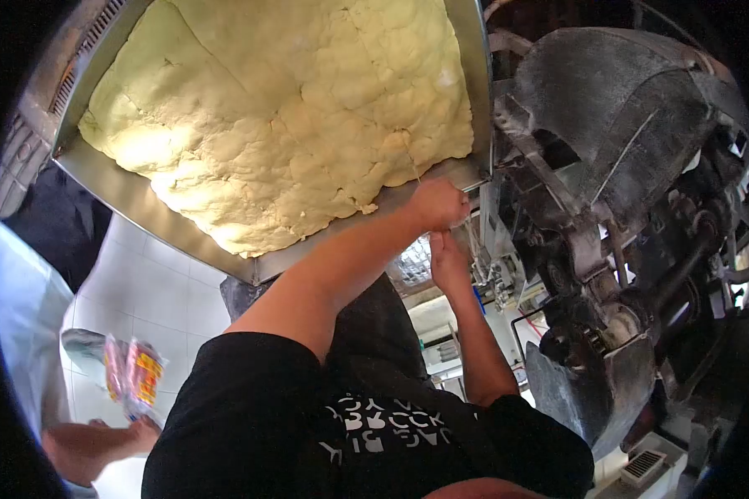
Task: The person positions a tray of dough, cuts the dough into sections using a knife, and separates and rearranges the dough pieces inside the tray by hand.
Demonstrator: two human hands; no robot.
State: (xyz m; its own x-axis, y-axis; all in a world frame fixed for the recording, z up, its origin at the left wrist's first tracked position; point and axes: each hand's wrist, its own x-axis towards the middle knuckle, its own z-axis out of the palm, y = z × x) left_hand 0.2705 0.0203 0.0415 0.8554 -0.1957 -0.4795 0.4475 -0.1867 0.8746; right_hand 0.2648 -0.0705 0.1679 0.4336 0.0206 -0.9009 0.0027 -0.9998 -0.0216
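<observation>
“Judging by where the hands were, which step was in hand?”

“Some work at the near right edge of a pale yellow, lumpy mass of dough (pixel 291 125), I thought. It lay spread across a silver-grey metal tray (pixel 129 190), with a dark grey, dusty-looking metal machine (pixel 607 108) off to the right.”

“And the left hand (pixel 439 204)?”

“Curled into a fist at the tray's near side, just beside the dough's ragged edge. A thin, pale line (pixel 412 158) ran from the dough towards it. I couldn't tell whether that was a tool or only a slit, so I couldn't say what, if anything, the fist gripped.”

“The right hand (pixel 449 264)?”

“Close by the left, on the person's side of it. Its fingers looked bent, but how far open they were, or whether they had hold of anything, I couldn't tell.”

“How did the arms stand?”

“The bare left forearm (pixel 308 287) slanted across the body, forward and to the right; the bare right forearm (pixel 481 345) came forward more steeply and leaned inward.”

“What did the next move call for?”

“In my judgement, a steady left wrist and care not to tear the dough's edge.”
</observation>
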